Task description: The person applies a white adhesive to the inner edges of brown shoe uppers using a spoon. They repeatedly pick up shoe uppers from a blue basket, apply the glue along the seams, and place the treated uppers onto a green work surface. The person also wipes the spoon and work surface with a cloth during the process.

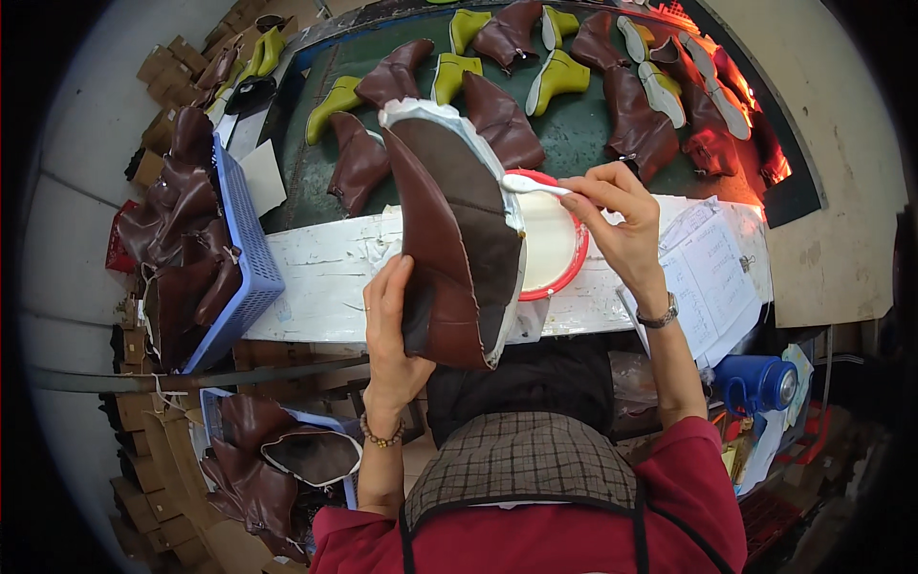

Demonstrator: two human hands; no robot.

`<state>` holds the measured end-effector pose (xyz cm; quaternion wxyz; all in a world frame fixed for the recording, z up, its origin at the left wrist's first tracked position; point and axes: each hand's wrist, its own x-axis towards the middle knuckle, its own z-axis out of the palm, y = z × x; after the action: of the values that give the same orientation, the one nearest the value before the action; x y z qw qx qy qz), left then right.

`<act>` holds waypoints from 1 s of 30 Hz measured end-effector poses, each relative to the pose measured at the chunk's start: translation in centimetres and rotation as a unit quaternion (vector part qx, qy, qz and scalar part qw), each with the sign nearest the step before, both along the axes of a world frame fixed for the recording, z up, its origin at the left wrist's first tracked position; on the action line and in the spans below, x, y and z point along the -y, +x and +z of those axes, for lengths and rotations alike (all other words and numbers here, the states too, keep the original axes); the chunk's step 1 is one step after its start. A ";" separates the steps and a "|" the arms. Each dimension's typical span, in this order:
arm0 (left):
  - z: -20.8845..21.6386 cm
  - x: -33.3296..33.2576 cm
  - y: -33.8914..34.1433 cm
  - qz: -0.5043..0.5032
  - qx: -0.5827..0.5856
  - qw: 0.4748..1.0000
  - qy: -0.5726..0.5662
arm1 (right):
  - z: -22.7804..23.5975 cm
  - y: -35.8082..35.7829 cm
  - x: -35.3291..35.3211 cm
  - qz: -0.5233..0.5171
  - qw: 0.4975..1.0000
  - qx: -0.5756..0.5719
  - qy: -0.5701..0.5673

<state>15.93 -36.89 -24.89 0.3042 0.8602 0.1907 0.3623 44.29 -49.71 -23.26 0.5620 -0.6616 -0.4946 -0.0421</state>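
Observation:
My left hand (pixel 387 320) grips a brown leather boot upper (pixel 435 287) by its lower left side, thumb and fingers closed on it. The upper is held up with its dark lining facing me, and a white coating runs along its top and right edge. In my right hand (pixel 620 215), a small white brush (pixel 529 184) is pinched between thumb and fingers. Its head touches or nearly touches the whitened right edge of the upper. Behind and just right of the upper stands a round tub (pixel 580 251) with a red rim and creamy white contents, partly hidden.
A white bench (pixel 320 287) runs across in front of me. Beyond it, a green surface (pixel 296 187) carries several brown and yellow-green boots. At left, a blue crate (pixel 251 273) holds brown uppers; another stands below. Papers (pixel 712 282) and a blue flask (pixel 755 383) are at right.

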 end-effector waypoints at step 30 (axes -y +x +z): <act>-4.4 -5.9 -3.5 0.055 0.150 0.923 -0.349 | -5.1 1.6 4.7 -0.087 0.953 0.132 -0.258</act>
<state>12.48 -30.97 -29.29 0.5898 0.6234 0.3040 0.4136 45.89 -54.43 -28.38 0.2964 -0.8132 -0.4985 -0.0486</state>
